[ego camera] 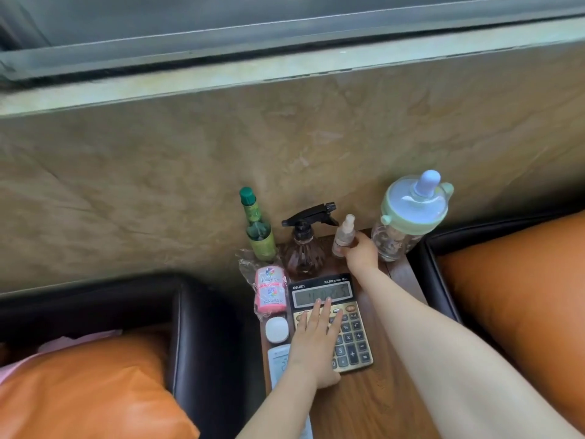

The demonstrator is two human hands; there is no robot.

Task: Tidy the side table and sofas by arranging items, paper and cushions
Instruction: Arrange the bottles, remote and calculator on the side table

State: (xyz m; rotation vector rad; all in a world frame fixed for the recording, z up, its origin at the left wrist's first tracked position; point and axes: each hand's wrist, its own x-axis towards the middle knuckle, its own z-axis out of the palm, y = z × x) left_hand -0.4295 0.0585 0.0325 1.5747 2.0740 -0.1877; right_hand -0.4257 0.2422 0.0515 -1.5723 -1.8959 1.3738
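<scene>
Our left hand [316, 340] lies flat on the calculator [332, 321], our right hand [361, 251] grips the small spray bottle [343, 236] between the trigger sprayer [305, 242] and baby bottle [408, 217].

Four bottles [260, 226] stand on the side table [373, 403]. One calculator [332, 321] and two pink rolls [271, 291] lie there. Two orange cushions [88, 394] are present.

left hand [316, 337]: flat, fingers straight | right hand [361, 253]: arm outstretched, fingers curled
</scene>
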